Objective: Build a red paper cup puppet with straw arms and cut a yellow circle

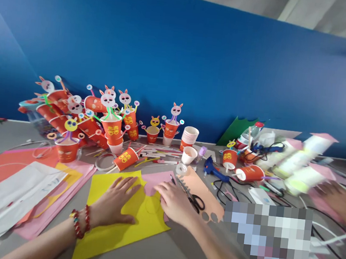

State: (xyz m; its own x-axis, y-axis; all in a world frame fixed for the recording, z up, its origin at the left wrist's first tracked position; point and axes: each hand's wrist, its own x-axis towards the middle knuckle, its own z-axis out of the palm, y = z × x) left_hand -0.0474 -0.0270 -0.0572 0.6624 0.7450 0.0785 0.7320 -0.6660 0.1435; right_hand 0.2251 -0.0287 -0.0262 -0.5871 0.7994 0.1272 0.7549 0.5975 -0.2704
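Observation:
A yellow paper sheet [109, 230] lies on the table, with a notch in its upper right edge and a faint round outline [152, 204] below the notch. My left hand [117, 202] rests flat on it, fingers spread. At the sheet's right edge is my right hand [173, 199], its fingers bent together beside a rounded pink patch [149, 189]; whatever they hold, if anything, is hidden. Pink paper [161, 177] shows behind the yellow sheet. Right of my right hand, black-handled scissors [196, 202] lie on an orange sheet [206, 190] with cut edges.
Red paper cups [113, 129] with animal faces crowd the back left. Coloured paper and a white bag [14, 195] cover the left side. A blue glue gun [214, 171] and cables lie right of centre. Another person's hand [332, 200] is beside white paper tubes [296, 159].

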